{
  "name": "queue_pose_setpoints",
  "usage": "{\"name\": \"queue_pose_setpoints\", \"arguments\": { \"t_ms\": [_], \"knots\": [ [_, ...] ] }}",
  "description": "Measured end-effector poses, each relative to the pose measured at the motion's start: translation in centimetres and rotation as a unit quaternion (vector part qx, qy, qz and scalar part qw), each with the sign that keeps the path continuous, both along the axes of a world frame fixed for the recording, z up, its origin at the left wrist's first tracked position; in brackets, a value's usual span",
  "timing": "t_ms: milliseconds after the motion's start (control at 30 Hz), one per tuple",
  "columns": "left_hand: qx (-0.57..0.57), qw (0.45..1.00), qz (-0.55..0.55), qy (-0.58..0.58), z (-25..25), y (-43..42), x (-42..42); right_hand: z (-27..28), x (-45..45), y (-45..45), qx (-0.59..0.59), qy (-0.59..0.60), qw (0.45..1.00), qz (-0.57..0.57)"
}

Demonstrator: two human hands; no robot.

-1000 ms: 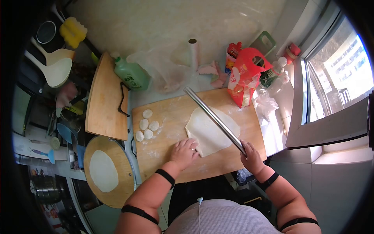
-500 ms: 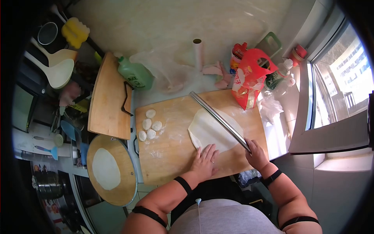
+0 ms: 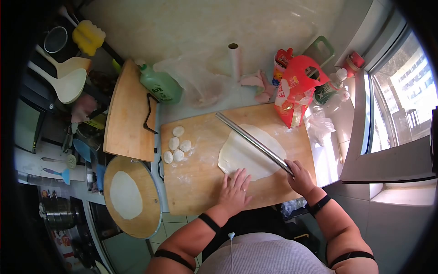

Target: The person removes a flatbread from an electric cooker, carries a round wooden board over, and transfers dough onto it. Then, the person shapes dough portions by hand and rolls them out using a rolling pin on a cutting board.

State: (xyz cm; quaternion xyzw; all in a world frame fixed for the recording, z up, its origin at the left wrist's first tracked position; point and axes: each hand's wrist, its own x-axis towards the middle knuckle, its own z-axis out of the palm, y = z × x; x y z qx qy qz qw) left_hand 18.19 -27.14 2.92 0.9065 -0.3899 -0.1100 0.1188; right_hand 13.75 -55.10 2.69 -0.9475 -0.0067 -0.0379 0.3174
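Observation:
A thin sheet of dough [image 3: 242,157] lies on the floured wooden board [image 3: 200,196]. My right hand [image 3: 301,179] is wrapped round the near end of a metal rolling pin [image 3: 253,141], which slants across the dough to its upper left. My left hand [image 3: 235,192] rests with fingers spread at the dough's near edge, holding nothing. Several small dough pieces [image 3: 174,143] sit at the board's left side. Another flat dough sheet [image 3: 125,195] lies on a round board [image 3: 150,210] to the left.
Behind the board are a green bottle [image 3: 159,84], a plastic bag [image 3: 200,86], a paper roll [image 3: 234,61] and a red bag [image 3: 292,91]. An upright wooden board [image 3: 127,118] stands at the left. A window [image 3: 401,91] is on the right.
My left hand has moved right along the near edge of the dough, and its fingers have spread. The dough's folded left edge now lies flatter. My right hand still holds the rolling pin.

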Motion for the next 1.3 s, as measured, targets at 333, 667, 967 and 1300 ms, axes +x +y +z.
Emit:
{"name": "queue_pose_setpoints", "arguments": {
  "t_ms": [333, 667, 967, 1300],
  "knots": [
    [-0.003, 0.999, 0.053, 0.005, -0.2, 8.4, 0.1, 0.3, 0.9, -2.0, -0.03, 0.01, 0.999, 0.044],
    [-0.09, 0.996, -0.016, -0.009, -1.7, 1.1, 2.6, -0.8, 6.3, -2.9, -0.129, -0.039, 0.973, 0.187],
    [-0.055, 0.996, -0.063, 0.032, -2.8, 0.1, 4.1, -0.5, 8.4, -3.2, -0.122, -0.118, 0.975, 0.145],
    [-0.014, 0.996, -0.059, 0.067, -2.5, 1.5, 4.8, -2.4, 4.7, -0.7, -0.185, -0.086, 0.945, 0.257]
  ]
}}
